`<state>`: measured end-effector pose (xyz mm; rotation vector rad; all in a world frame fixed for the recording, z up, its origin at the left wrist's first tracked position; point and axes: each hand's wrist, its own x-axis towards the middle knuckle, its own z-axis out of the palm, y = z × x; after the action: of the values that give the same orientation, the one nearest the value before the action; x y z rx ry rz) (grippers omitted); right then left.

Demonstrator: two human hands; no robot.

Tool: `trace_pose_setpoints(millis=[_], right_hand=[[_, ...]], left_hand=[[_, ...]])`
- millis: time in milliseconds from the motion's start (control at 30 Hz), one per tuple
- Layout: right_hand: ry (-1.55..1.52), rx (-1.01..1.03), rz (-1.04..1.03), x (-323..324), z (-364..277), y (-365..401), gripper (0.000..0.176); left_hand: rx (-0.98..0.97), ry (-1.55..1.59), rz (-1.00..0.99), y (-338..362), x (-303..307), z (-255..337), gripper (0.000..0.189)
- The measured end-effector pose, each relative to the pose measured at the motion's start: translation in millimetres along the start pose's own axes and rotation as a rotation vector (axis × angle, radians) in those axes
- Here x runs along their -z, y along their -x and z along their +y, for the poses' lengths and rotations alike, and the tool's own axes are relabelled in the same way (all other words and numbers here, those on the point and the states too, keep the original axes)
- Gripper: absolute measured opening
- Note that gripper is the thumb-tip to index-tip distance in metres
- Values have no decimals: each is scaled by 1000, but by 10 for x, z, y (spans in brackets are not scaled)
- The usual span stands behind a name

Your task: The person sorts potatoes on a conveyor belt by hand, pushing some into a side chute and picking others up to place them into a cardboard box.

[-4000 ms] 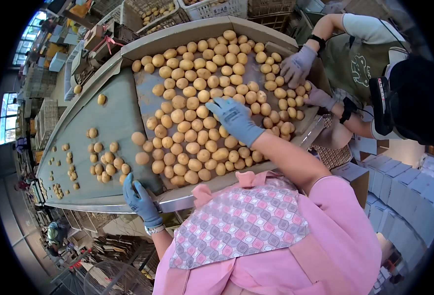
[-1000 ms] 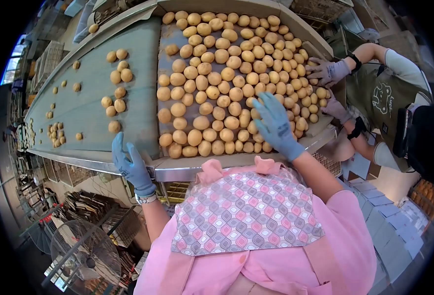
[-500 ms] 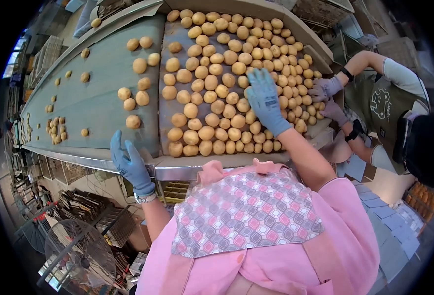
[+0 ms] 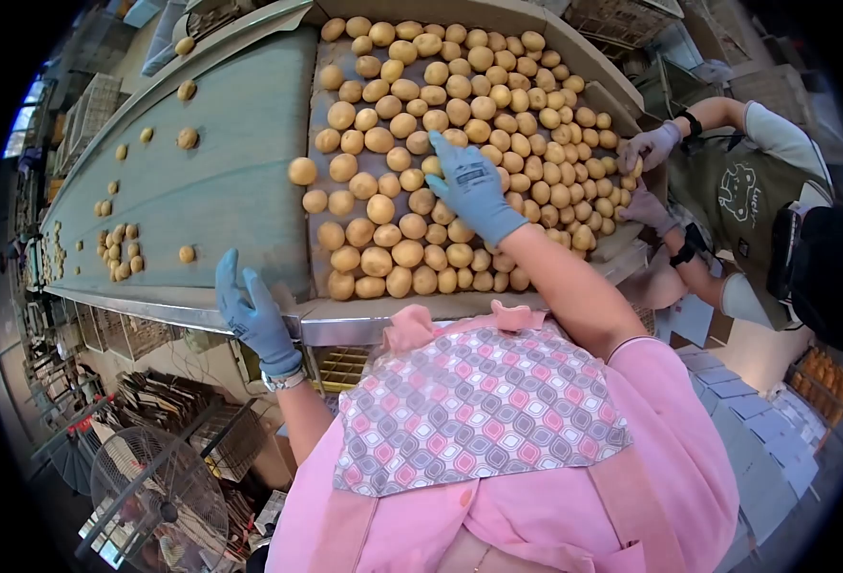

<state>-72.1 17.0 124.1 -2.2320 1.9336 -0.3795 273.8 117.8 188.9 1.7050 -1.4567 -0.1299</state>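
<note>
Many round yellow potatoes (image 4: 407,253) lie packed on a sorting table, densest toward its right side. My right hand (image 4: 479,191), in a light blue glove, rests over the middle of them, fingers stretched toward the upper left and touching potatoes; what is under the palm is hidden. By the metal front edge of the conveyor belt (image 4: 221,191), my left hand (image 4: 254,315) is raised in a matching glove, fingers apart and holding nothing. A single potato (image 4: 302,171) sits where the green belt meets the table.
At the right end, a co-worker's gloved hands (image 4: 649,148) handle potatoes at the narrowing outlet. Scattered potatoes (image 4: 121,250) ride the belt farther left. A metal rail (image 4: 345,331) runs along my side. A large fan (image 4: 159,492) stands at lower left.
My right hand has moved left and slightly up across the potatoes. Potatoes from the belt have come onto the table. The co-worker's upper hand has lifted a little. My left hand is nearly still.
</note>
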Motion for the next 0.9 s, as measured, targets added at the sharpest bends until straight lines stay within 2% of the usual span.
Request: trace_pose_setpoints(millis=[167, 267, 333, 433, 533, 600, 633, 667, 733, 833, 900], right_hand=[[-772, 37, 72, 433, 288, 348, 82], [-1211, -63, 7, 455, 308, 547, 88], [-1533, -213, -128, 607, 261, 638, 89], [-1644, -257, -150, 647, 241, 655, 89], [-1570, -267, -156, 733, 245, 671, 74], [-661, 115, 74, 436, 708, 683, 61], [-196, 289, 178, 486, 712, 607, 54], [-251, 161, 254, 500, 628, 639, 33], [-239, 277, 266, 605, 235, 584, 29], [-243, 498, 376, 274, -293, 542, 24], [-201, 623, 380, 173, -383, 450, 23]], left_hand=[[17, 2, 22, -25, 46, -56, 34], [35, 11, -1, -59, 99, -11, 33], [29, 26, -8, -69, 97, -13, 33], [-16, 15, -7, -85, 139, -98, 33], [-15, 6, -8, -98, 149, -52, 34], [-13, 10, -1, -97, 151, -25, 34], [-16, 19, 6, -92, 151, -35, 34], [-20, 29, 11, -86, 152, -42, 34], [-13, 51, -5, -85, 138, -57, 35], [19, 65, -45, -97, 179, -75, 38], [28, 61, -50, -93, 186, -87, 38]])
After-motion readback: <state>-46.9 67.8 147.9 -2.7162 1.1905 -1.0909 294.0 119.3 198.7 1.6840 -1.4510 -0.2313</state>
